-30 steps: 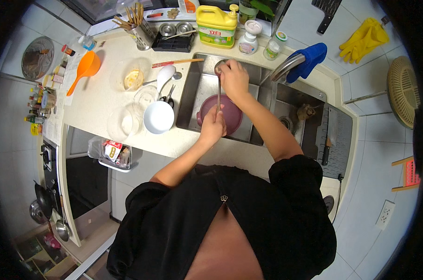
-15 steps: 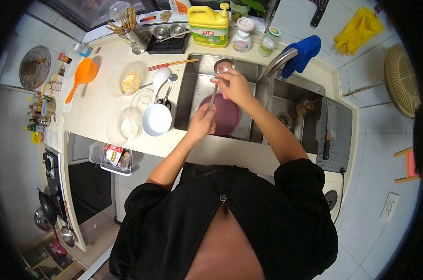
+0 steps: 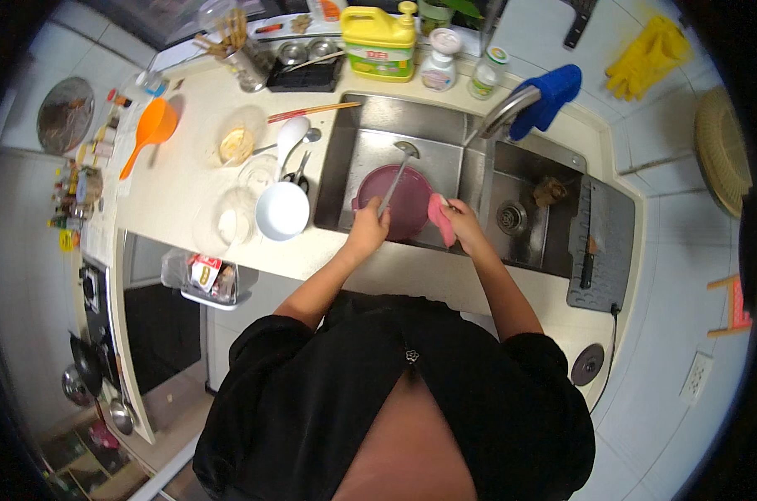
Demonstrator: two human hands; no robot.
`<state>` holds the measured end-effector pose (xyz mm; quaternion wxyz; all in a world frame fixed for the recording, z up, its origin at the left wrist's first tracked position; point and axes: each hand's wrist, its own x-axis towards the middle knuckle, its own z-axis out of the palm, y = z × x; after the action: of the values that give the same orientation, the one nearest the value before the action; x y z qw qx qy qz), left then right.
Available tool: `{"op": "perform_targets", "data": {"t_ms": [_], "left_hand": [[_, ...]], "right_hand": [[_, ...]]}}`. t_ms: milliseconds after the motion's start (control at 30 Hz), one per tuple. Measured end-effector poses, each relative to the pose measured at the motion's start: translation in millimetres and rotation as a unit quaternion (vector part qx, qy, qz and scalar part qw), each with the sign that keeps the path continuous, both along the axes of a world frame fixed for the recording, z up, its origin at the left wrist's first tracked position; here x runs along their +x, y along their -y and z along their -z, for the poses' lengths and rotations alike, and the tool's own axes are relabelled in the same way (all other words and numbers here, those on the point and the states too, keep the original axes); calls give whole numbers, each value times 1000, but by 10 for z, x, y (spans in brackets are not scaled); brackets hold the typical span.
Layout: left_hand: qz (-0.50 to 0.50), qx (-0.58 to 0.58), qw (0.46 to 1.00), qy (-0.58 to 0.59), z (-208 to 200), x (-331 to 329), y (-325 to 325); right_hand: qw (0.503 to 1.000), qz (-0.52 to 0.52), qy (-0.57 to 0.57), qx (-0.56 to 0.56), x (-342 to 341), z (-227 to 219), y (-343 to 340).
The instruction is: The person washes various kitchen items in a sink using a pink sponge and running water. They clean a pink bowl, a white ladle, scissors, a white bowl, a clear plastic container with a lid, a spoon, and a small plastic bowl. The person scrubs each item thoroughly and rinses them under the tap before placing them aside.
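My left hand is closed around the handle of a metal ladle. The ladle slants away from me over a plum-coloured basin, its round head beyond the basin's far rim. A pink cloth hangs from my right hand, pinched in the fingers at the basin's right side. The cloth and the ladle are apart. The basin stands in the larger steel sink bowl; its contents I cannot make out.
Left of the sink lie a white bowl, a white rice spoon, scissors, chopsticks and an orange scoop. Behind stand a yellow jug and a faucet with a blue cloth. A knife lies on a grey mat at right.
My right hand has moved from the ladle's upper handle down to the right, taking the pink cloth along. The ladle's head has come lower and nearer; my left hand still grips the handle.
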<state>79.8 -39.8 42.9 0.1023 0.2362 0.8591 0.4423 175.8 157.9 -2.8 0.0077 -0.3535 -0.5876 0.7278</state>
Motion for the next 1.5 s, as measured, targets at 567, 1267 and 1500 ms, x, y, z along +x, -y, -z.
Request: {"op": "perform_targets", "data": {"t_ms": [567, 1267, 1500], "left_hand": [[-217, 30, 971, 95, -1256, -429, 2423], [22, -171, 959, 226, -989, -1917, 4525], [-26, -146, 966, 213, -851, -2143, 4746]], "right_hand": [[992, -44, 55, -105, 125, 111, 206], [994, -2, 63, -88, -691, -462, 1476], [996, 31, 62, -61, -594, -433, 1416]]}}
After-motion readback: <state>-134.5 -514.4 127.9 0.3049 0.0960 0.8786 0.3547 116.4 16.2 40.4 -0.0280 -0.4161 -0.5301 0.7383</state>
